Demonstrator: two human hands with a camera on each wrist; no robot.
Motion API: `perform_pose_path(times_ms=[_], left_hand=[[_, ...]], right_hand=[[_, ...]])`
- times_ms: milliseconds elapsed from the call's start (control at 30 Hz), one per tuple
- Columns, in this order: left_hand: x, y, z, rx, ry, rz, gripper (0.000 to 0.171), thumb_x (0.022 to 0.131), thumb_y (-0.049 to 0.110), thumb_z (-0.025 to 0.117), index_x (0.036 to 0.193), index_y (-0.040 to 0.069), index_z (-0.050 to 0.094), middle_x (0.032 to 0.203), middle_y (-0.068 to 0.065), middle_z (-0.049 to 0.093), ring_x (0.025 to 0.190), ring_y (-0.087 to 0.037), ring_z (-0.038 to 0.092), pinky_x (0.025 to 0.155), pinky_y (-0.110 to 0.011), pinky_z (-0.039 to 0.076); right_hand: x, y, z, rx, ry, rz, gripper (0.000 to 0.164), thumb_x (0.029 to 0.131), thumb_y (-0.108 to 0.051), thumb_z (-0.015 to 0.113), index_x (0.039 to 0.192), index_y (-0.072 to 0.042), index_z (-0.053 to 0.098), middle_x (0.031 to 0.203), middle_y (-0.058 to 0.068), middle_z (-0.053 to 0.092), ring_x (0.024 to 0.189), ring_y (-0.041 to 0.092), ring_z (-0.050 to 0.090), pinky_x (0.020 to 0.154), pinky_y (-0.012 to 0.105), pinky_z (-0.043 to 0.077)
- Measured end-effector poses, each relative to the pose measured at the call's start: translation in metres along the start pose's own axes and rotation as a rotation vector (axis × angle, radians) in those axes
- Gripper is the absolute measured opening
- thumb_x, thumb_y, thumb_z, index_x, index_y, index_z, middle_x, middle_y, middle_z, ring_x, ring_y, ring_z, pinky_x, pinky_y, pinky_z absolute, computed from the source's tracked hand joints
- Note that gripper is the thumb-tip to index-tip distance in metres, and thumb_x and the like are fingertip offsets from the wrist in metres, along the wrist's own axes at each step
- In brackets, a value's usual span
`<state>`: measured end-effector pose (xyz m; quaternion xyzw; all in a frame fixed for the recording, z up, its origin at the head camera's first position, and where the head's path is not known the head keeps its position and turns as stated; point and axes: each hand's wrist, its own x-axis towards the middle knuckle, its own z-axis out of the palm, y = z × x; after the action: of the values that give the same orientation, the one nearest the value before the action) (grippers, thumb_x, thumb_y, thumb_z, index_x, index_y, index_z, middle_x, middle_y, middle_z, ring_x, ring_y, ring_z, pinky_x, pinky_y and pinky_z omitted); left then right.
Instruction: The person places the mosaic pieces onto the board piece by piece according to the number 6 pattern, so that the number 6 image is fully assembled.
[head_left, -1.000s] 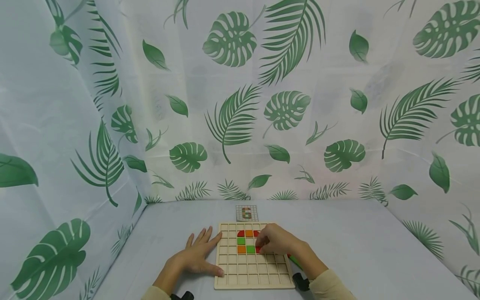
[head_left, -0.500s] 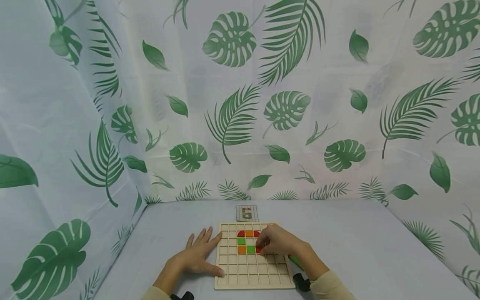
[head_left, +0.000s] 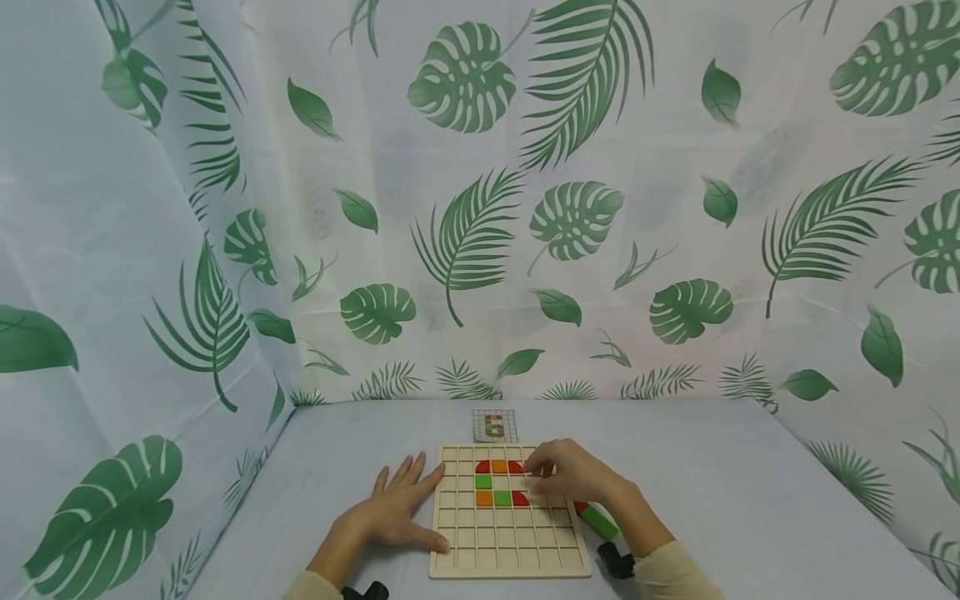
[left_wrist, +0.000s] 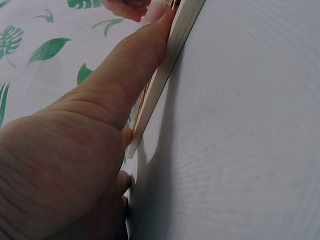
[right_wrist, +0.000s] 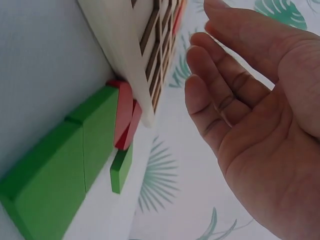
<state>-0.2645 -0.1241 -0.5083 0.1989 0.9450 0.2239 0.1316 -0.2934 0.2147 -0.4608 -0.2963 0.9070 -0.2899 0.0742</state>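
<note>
A wooden grid board (head_left: pixel 510 557) lies on the table, with red, orange and green tiles in its upper middle cells. A green tile (head_left: pixel 502 498) sits beside a rounded red tile (head_left: pixel 520 498) in the lowest tile row. My left hand (head_left: pixel 393 510) rests at the board's left edge, fingers spread, thumb on the near-left rim. My right hand (head_left: pixel 573 473) is over the board's right side, just right of the tiles. In the right wrist view, its fingers are loosely bent with nothing between them.
Behind the board lies a card (head_left: pixel 494 426) printed with a coloured figure 6 on a grid. Loose green blocks (right_wrist: pixel 55 160) and red pieces (right_wrist: pixel 124 115) lie against the board's right side. Leaf-printed cloth hangs behind and at the left.
My right hand has let go of the rounded red tile and moved up and to the right, uncovering it in its cell. The left hand has stayed in place.
</note>
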Motion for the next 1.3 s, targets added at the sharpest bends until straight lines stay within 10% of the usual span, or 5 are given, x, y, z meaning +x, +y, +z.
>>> perform_pose_path(times_ms=[1300], left_hand=[[-0.001,0.001,-0.001,0.01,0.003,0.011,0.122,0.07,0.076,0.081,0.166,0.021,0.03,0.174,-0.021,0.011,0.162,-0.042,0.005,0.124,-0.074,-0.002]], right_hand=[[-0.032,0.039,-0.038,-0.002,0.14,0.111,0.029,0.088,-0.009,0.082,0.115,-0.005,0.076,0.106,0.006,0.074,0.092,0.018,0.062,0.07,0.026,0.053]])
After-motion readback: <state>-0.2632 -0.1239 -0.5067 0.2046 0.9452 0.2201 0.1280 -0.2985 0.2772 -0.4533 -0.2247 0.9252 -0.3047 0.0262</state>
